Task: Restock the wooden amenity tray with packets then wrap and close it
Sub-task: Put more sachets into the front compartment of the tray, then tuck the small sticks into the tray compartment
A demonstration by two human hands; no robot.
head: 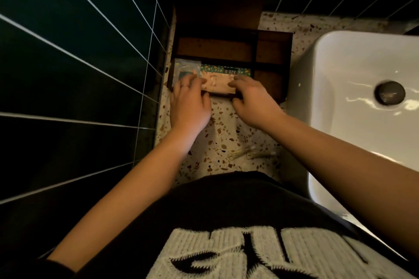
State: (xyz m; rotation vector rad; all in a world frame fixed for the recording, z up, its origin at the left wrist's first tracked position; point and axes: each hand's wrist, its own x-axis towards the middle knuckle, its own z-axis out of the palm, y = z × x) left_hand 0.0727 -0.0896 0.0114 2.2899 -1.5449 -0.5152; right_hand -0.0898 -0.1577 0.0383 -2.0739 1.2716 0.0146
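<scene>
the wooden amenity tray (274,52) sits in the upper middle of the frame on the speckled bench (226,142), against the dark tiled wall (79,63). a printed packet (217,78) lies in its near left compartment, with a clear packet (187,68) at its left end. the left hand (189,102) rests on them, fingers (188,81) loosely spread. the right hand (254,99) has its fingers (238,85) curled on the packet's right end, thumb at the tray's near rim. small wrapped items (251,154) lie on the bench lower down. a white sink (351,102) fills the right.
</scene>
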